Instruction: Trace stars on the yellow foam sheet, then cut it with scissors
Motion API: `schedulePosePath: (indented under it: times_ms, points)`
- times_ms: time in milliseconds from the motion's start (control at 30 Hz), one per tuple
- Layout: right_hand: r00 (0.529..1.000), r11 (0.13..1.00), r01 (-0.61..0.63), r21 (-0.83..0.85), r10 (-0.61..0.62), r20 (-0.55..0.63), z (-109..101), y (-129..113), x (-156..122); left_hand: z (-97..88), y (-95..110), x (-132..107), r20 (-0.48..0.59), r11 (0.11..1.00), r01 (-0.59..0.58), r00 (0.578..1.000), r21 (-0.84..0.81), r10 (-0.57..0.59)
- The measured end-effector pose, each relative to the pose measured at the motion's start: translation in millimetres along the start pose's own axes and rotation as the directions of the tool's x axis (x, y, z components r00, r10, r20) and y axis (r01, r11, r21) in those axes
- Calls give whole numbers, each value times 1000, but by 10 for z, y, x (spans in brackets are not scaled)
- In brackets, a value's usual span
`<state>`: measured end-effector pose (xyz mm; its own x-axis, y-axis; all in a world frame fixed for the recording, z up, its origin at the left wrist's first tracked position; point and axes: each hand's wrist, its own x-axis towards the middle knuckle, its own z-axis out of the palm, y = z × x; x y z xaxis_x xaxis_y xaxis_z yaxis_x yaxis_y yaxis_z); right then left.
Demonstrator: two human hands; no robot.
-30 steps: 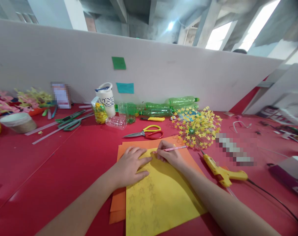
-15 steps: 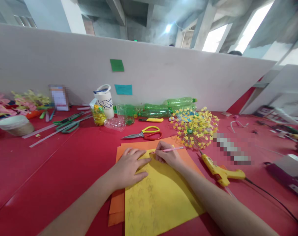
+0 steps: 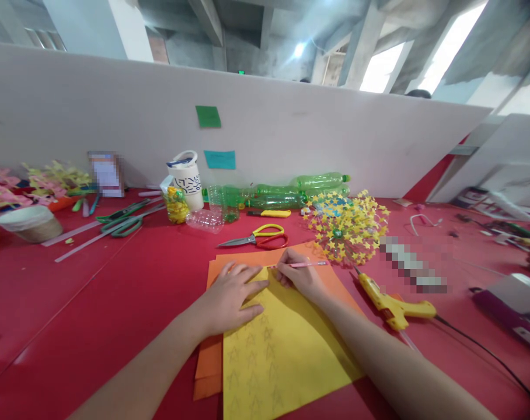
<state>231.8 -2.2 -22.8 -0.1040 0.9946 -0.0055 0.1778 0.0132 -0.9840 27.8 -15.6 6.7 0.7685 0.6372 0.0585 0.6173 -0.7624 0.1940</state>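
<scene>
A yellow sheet (image 3: 300,344) with rows of pencilled stars on its left side lies over orange sheets (image 3: 209,364) on the red table. My left hand (image 3: 236,297) rests flat with fingers spread across the yellow sheet's upper left edge. Pinched in my right hand (image 3: 296,275) is a pink pencil (image 3: 306,265), its tip near the top edge of the yellow sheet. Just beyond the sheets lie scissors (image 3: 258,236) with one yellow and one red handle.
Yellow paper stars on a round cluster (image 3: 346,230) stand behind my right hand. A yellow glue gun (image 3: 391,303) with a black cord lies at the right. Green plastic bottles (image 3: 278,198), a cutter knife (image 3: 270,214) and a white tumbler (image 3: 188,181) line the back, before a white partition (image 3: 335,134).
My right hand and the pencil have shifted very slightly up, toward the top edge of the yellow sheet. My left hand stays in place.
</scene>
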Motion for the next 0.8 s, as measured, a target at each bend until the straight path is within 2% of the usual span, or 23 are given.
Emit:
schedulePosePath:
  times_ms: [600, 800]
  points:
    - [1000, 1000, -16, 16, 16, 2, 4, -5, 1, 4, 7, -1, 5, 1000, 16, 1000, -14, -16]
    - [1000, 999, 1, -51, 0, 6, -12, -58, -23, -5, 14, -3, 6, 1000, 26, 1000, -15, -26]
